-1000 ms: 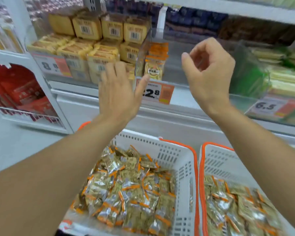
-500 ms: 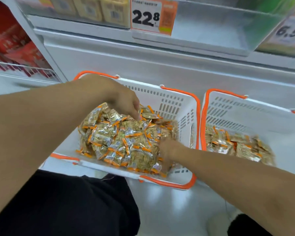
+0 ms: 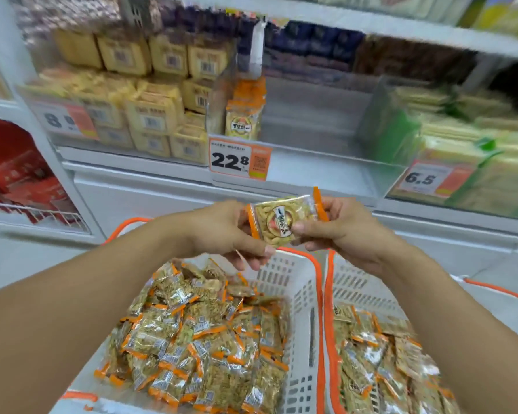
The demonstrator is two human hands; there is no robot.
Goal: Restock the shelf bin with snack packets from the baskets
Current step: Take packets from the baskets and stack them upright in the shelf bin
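Both hands, left and right, pinch one snack packet above two white baskets heaped with packets. Behind, a clear shelf bin stands nearly bare among stocked shelves, over pale floor.

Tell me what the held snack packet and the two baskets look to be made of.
Snack packet: thin glossy clear plastic film, apparently; the contents show through, and its ends are orange. Left basket and right basket: rigid moulded white plastic, judging by the slotted walls, with orange rims of what looks like the same material.
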